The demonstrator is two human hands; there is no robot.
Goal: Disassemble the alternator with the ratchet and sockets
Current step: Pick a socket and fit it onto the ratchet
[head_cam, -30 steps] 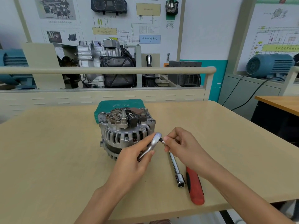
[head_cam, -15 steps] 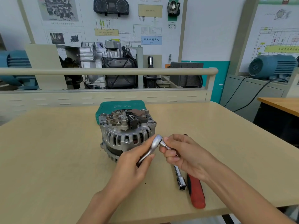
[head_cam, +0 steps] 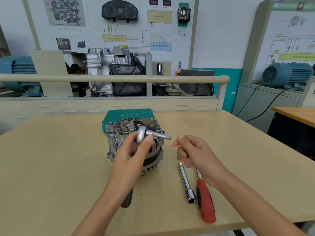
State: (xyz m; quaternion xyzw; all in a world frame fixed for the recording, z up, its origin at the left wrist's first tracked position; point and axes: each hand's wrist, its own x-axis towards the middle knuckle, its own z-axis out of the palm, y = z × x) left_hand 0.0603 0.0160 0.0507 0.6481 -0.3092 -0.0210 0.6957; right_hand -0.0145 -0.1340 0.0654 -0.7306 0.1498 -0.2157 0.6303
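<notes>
The silver alternator [head_cam: 117, 133] stands at the table's middle, its terminal side facing up. In front of it my left hand [head_cam: 131, 157] grips the ratchet [head_cam: 141, 136] just below its head. A short silver socket piece [head_cam: 162, 135] sticks out of the head to the right, and the dark handle end [head_cam: 127, 200] shows below my wrist. My right hand [head_cam: 194, 152] hovers just right of that piece without touching it, fingers curled. Whether it holds something small is unclear.
A chrome extension bar [head_cam: 186, 182] and a red-handled tool [head_cam: 205, 203] lie side by side near the table's front edge, under my right forearm. A green case [head_cam: 129, 114] lies behind the alternator. A railing and engine display stand beyond the table.
My left hand has lifted and turned the ratchet head up over the alternator. My right hand has let go of the ratchet head and drawn back to the right.
</notes>
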